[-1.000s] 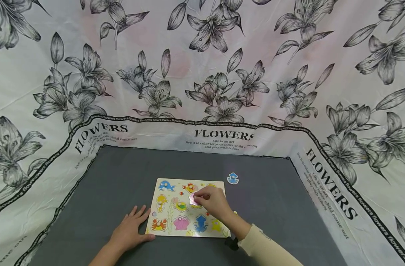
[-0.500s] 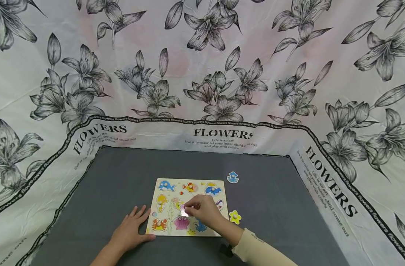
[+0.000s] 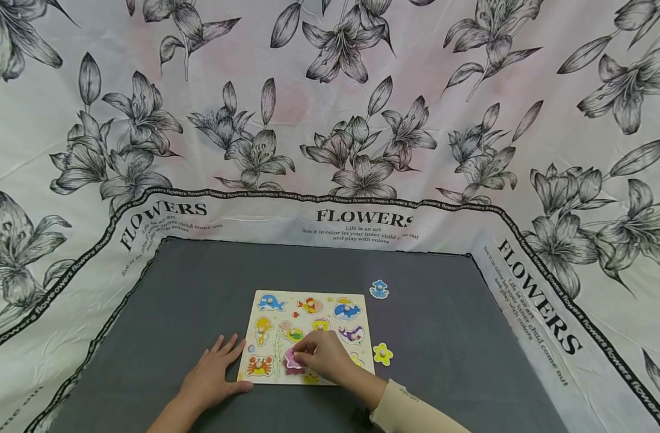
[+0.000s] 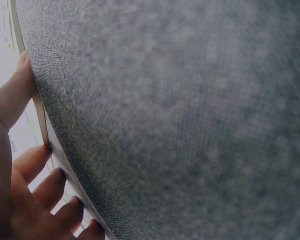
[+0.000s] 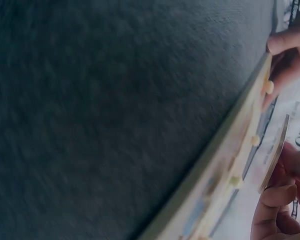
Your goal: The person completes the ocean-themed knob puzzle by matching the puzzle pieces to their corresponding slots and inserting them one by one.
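A pale wooden peg-puzzle board (image 3: 286, 316) with sea-animal pictures lies on the dark grey table. My right hand (image 3: 326, 358) pinches a pink puzzle piece (image 3: 292, 359) just above the pink shell picture in the bottom row. Tilted and raised off the board, that thin piece (image 5: 275, 155) shows edge-on in the right wrist view. My left hand (image 3: 213, 373) rests at the board's lower left corner, fingers spread. In the left wrist view its thumb (image 4: 21, 75) and fingertips touch the board's edge. My right hand hides part of the bottom row.
To the board's right lie a yellow star-shaped piece (image 3: 382, 354) and, farther back, a blue piece (image 3: 379, 289). Knobbed pieces such as the orange crab (image 3: 260, 365) and blue whale (image 3: 346, 310) sit on the board. A flower-printed cloth (image 3: 286, 219) surrounds the table.
My right hand has moved left and toward me with the pink piece, from the board's middle to the shell picture, uncovering the right-side pictures and yellow star. My left hand stays put.
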`<state>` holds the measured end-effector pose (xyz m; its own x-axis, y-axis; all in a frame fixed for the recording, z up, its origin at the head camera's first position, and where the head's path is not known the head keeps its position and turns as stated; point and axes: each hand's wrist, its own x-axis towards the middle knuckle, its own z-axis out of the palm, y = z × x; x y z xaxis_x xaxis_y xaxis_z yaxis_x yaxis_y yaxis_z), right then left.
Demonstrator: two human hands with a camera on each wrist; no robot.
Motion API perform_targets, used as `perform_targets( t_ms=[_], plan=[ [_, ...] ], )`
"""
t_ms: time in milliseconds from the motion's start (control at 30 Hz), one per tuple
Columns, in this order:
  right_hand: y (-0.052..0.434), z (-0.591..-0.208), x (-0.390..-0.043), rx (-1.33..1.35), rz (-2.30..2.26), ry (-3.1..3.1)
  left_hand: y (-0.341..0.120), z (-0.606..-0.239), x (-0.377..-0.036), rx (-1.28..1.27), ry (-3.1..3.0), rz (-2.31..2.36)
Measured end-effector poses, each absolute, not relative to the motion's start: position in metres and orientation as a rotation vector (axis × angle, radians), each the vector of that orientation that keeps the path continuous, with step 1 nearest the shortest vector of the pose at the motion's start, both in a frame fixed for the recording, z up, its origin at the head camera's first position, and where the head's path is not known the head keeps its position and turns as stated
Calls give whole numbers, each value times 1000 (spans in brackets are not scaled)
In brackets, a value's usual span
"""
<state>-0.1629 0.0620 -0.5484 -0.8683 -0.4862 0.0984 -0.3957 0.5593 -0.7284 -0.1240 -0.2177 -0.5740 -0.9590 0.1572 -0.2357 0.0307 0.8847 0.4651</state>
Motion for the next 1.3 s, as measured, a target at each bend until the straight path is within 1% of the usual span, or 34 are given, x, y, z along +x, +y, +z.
perform_targets(
  t_ms=[233, 900, 1133, 1300],
  plan=[
    [57, -559, -165, -717, -1104, 2683, -218, -573, -123, 130, 2775, 684],
    [47, -561, -170, -673, -972, 2640, -217, -573, -125, 119, 2789, 678],
    [51, -555, -171, -673, -983, 2624, -218, -575, -126, 138, 2789, 683],
    [63, -540, -176, -676, -1032, 2679, -218, -576, -125, 140, 2785, 694]
  ],
)
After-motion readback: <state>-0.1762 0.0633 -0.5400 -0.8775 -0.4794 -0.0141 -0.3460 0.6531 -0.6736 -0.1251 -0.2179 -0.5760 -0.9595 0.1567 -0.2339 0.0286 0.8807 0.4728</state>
